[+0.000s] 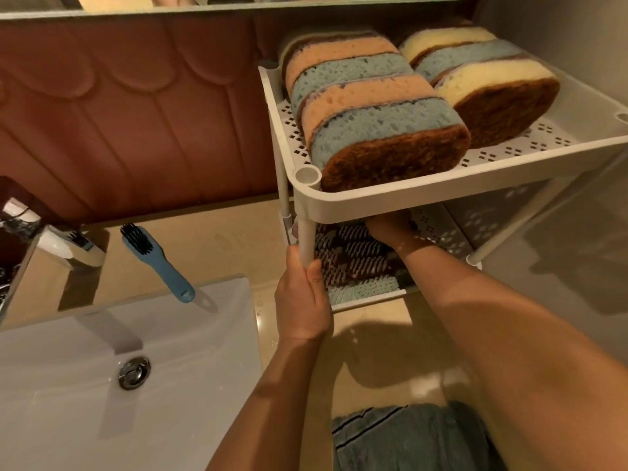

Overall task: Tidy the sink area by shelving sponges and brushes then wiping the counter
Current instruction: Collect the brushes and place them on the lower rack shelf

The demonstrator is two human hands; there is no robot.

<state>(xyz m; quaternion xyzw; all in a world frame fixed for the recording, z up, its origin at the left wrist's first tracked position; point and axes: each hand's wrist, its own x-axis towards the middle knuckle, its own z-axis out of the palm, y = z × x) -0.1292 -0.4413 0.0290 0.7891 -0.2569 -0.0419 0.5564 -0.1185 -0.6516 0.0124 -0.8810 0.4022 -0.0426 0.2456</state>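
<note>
The blue brush [157, 260] lies on the table [221, 239] left of the rack [441, 195] — bristles to the wall, handle toward you. Your left hand [302, 294], curled round the rack's front leg [307, 232], is nearer; your right hand [390, 229] is under the top shelf — grip hidden.

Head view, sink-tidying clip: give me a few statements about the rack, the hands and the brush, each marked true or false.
1. The sponges stand on the rack's top tier. True.
2. The left hand holds the blue brush. False: it grips the rack's front leg; the brush lies on the counter behind the sink.
3. The right hand reaches into the lower tier. True.
4. The blue cloth lies in the sink. False: it is at the view's bottom edge, right of the sink.
</note>
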